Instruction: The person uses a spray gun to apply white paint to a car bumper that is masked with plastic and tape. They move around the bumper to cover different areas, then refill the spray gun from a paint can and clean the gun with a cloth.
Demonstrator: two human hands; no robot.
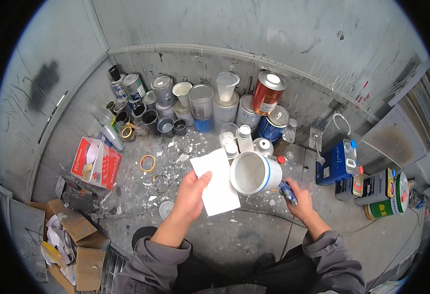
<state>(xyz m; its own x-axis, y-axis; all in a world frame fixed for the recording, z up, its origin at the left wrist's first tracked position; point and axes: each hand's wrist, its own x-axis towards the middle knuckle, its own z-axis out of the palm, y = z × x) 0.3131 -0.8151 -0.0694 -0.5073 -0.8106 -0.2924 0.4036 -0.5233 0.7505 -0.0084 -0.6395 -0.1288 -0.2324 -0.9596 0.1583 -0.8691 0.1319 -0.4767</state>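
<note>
My left hand [191,195] pinches a white sheet of paper [219,182], thumb on top and fingers behind it. Right beside the sheet is a white cup [252,172] with a blue band, its wide mouth tilted up and to the left. Pale residue coats its inside. My right hand [300,202] is closed round a blue-bodied tool [287,192] at the cup's lower right. It looks like a spray gun with the cup on it, but the cup hides most of the tool. Whether paper and cup touch, I cannot tell.
Paint cans [201,100], a red can [269,92] and several cups line the back wall. At left are a red box [96,162], a tape roll [147,163] and an open carton [83,235]. Blue [336,163] and green [384,208] containers stand right.
</note>
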